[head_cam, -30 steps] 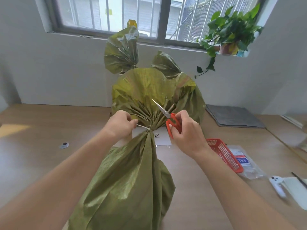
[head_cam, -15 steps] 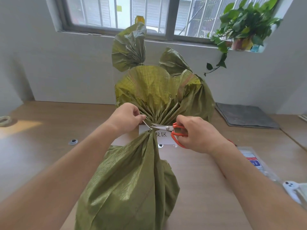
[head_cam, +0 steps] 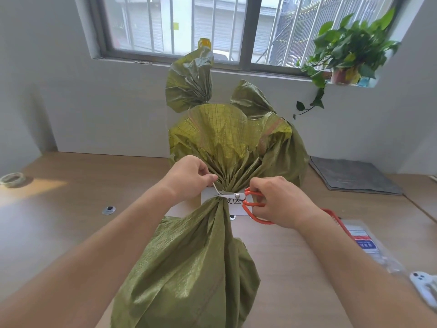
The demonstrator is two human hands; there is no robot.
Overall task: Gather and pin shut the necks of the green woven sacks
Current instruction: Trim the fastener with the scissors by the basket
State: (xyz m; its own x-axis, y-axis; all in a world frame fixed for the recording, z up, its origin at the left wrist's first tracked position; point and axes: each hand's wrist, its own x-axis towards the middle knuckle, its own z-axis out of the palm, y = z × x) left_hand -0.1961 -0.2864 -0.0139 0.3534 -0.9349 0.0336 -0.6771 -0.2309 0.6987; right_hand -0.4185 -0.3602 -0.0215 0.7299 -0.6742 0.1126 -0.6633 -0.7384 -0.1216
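Note:
A green woven sack (head_cam: pixel 189 268) stands on the wooden table in front of me, its neck (head_cam: pixel 218 197) gathered tight and its top fanned out above. My left hand (head_cam: pixel 189 177) pinches the thin white tail of a tie (head_cam: pixel 214 187) at the left of the neck. My right hand (head_cam: pixel 276 200) grips orange-handled scissors (head_cam: pixel 250 204), whose blades lie level against the neck at that tie. Behind stand two more green sacks (head_cam: pixel 189 81) (head_cam: pixel 283 150) with gathered necks.
A white label card (head_cam: pixel 233 204) lies behind the neck. A red basket (head_cam: pixel 337 221) and a clear plastic packet (head_cam: pixel 369 247) lie at the right, a grey mat (head_cam: pixel 352 176) beyond. A tape roll (head_cam: pixel 11 179) sits far left. A white device (head_cam: pixel 423 285) lies at the right edge.
The scissors swung down from pointing up-left to level, their blades now at the tie on the neck. My left hand kept its pinch on the tie's tail.

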